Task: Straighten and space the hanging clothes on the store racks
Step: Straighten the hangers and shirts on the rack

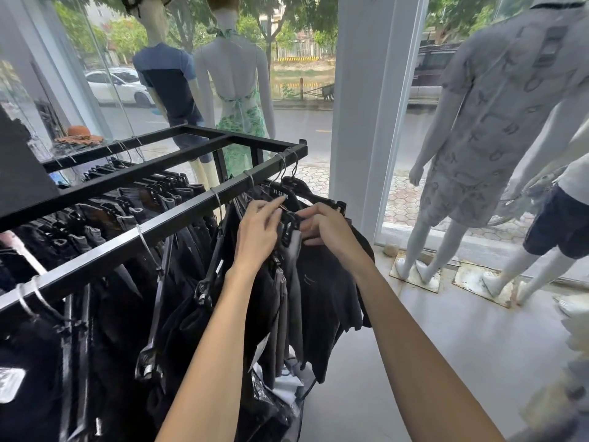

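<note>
While I stand at the end of a black metal rack (178,215) in a clothing shop, both my bare arms reach forward to the garments at its near corner. My left hand (258,232) holds a black clip hanger (288,224). Its fingers (271,208) are bent over the top of the hanger, and the forefinger stretches up toward a second black hanger (285,190) printed with white letters. My right hand (330,232) comes in from the other side, its fingers (310,215) curled and pinching the waistband of the dark shorts (322,291) just beside the clip. The two hands are nearly touching, with the clip between them.

The shorts hang below my hands as the outermost piece at the end of the near rail. A grey garment (294,282) hangs pressed against their left side. Further left along that rail, more dark clothes (191,250) hang from metal hooks, crowded together, with several hangers tilted. A row of dark jeans (134,205) hangs from the rail behind.

Beyond the rack, two mannequins face a large window, one in a green dress (240,122) and one in a blue T-shirt (169,78). To my right, past a white pillar (360,90), a third mannequin wears a grey patterned outfit (487,122). The floor (446,346) is pale.
</note>
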